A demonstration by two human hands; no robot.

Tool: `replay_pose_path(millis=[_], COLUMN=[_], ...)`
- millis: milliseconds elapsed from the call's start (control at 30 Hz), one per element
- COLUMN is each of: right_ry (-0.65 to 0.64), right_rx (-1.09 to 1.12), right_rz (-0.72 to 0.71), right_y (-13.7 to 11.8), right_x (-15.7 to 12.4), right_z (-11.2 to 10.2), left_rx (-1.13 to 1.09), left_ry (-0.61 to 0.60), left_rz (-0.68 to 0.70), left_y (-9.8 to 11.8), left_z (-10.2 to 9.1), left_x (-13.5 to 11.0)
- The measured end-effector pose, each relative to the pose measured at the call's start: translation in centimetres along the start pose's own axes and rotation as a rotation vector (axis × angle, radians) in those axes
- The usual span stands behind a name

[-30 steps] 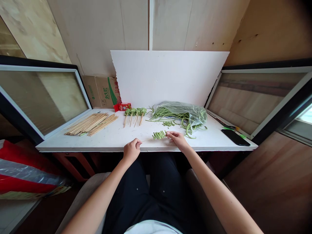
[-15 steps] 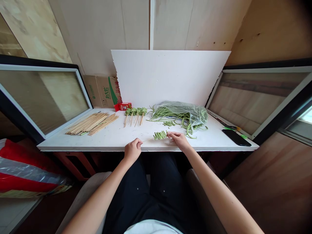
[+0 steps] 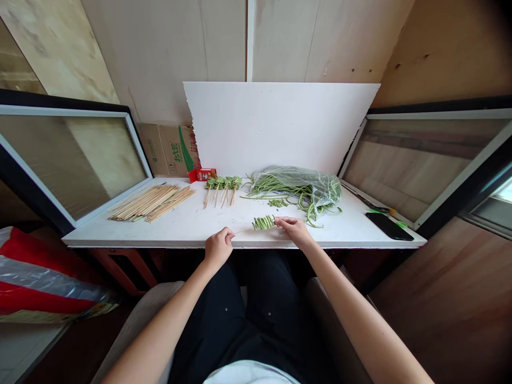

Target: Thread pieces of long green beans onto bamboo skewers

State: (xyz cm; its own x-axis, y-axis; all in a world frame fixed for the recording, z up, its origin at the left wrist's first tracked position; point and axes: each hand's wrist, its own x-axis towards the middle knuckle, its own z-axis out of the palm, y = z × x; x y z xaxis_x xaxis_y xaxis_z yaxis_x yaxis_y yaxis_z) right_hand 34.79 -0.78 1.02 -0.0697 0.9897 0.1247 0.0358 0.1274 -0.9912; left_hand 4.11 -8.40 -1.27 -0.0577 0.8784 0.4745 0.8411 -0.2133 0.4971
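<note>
My left hand (image 3: 218, 248) grips the bare end of a thin wooden skewer (image 3: 242, 231) at the table's front edge. Threaded along the skewer's other end is a row of green bean pieces (image 3: 263, 222). My right hand (image 3: 294, 230) pinches the bean at the right end of that row with thumb and forefinger. Just beyond lies a small heap of short bean bits (image 3: 277, 203). Long green beans (image 3: 276, 188) spill from a clear plastic bag (image 3: 320, 184) behind it. Finished bean skewers (image 3: 224, 184) are stacked at the back, sticks pointing toward me.
Bare bamboo skewers (image 3: 154, 202) lie in a pile on the left of the white table (image 3: 192, 229). A red packet (image 3: 202, 174) and a cardboard box (image 3: 170, 149) stand behind. On the right are a black phone (image 3: 389, 226) and scissors (image 3: 378, 207). Framed panes flank both sides.
Almost nothing differs; the whole view has shifted very slightly. Both hands keep the same hold on the skewer and the bean.
</note>
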Motion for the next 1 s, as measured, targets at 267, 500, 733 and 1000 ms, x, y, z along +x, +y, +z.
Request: replay_pose_path(millis=[267,500,733,1000], right_ry=[-0.01,-0.021,-0.013,-0.026], right_rx=[-0.001,0.008,0.025,0.014], right_rz=[0.019,0.016,0.026,0.061], right_y=[-0.02,-0.24,-0.59,-0.58], right_x=[0.08,0.17,-0.19,-0.12], right_z=[0.01,0.11,0.37,0.25], left_rx=[0.021,0.038,0.048,0.037], left_ry=[0.001,0.01,0.006,0.01], left_rz=[-0.001,0.015,-0.001,0.001], left_y=[0.08,0.22,0.3,0.17], left_z=[0.02,-0.07,0.02,0.33], left_x=[-0.01,-0.2,-0.29,-0.48])
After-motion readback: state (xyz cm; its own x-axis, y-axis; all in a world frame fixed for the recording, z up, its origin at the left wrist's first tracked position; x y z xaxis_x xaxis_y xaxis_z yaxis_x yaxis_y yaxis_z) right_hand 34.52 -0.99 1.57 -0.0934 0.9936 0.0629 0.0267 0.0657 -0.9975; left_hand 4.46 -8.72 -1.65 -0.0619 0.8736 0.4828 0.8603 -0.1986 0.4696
